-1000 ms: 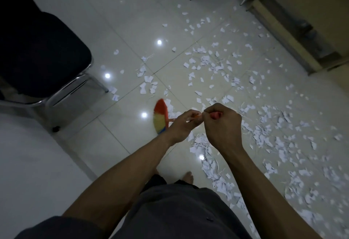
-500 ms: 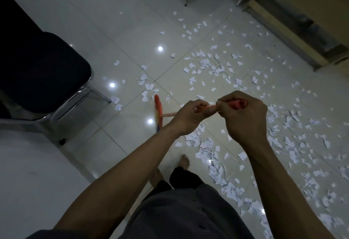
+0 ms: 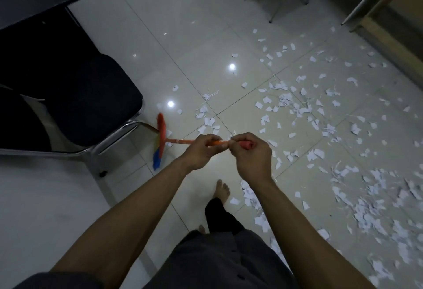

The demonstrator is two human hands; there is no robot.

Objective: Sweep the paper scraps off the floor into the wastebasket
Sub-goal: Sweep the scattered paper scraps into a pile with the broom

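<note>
Paper scraps (image 3: 370, 211): white, torn, spread over the pale tiled floor (image 3: 183, 48). They lie thin toward the centre and thicken into a dense drift at your lower right. A few lie close to your bare foot (image 3: 221, 191). None has been gathered into a single heap, and the wastebasket is not in view.

The broom (image 3: 161, 139) reaches out to your left. Its red, yellow and blue head is turned edge-on and lies just beside the chrome leg of the black-seated chair (image 3: 91, 99), at the left margin of the scatter. The head is blurred, so you cannot tell whether the bristles touch the tiles.

Your left hand (image 3: 201, 151) has its fingers curled round the orange handle (image 3: 180, 141). Your right hand (image 3: 251, 158) is closed round the red grip at the handle's end. The two hands sit almost touching, high on the shaft.

Step in hand, as judged: the sweep itself, at an early stage, with the head at the outer limit of a stroke and most of the litter yet to be moved.

The next move calls for drawing the head from the chair side toward the dense drift, bristles low, so that the loose outliers join the main mass. Keep the head clear of the chair leg. Light scraps may flutter, so a slow stroke is advised.
</note>
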